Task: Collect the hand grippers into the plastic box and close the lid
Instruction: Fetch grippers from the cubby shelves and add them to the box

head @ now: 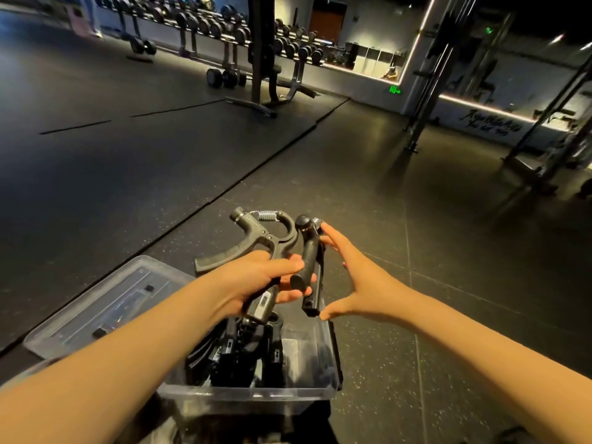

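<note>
At the far left, the clear lid [96,312] is lying flat on the dark floor [416,219], just beside the plastic box [250,394]. The box is sitting open below both forearms. A pile of black hand grippers [243,350] is already resting inside it.

Above the box, the left hand [253,283] is curling its fingers around one handle of a grey hand gripper [256,232], holding it in the air with its spring end pointing away from the person. The fingertips of the same hand are also touching a second hand gripper [309,251], a black one standing nearly upright just to the right.

The right hand [365,283] is spreading wide, fingers straight and thumb stretched out. Its fingertips are touching the top of the black one, and its thumb is reaching towards the lower end.

Far behind, a long dumbbell rack [224,24] is standing along the wall.
</note>
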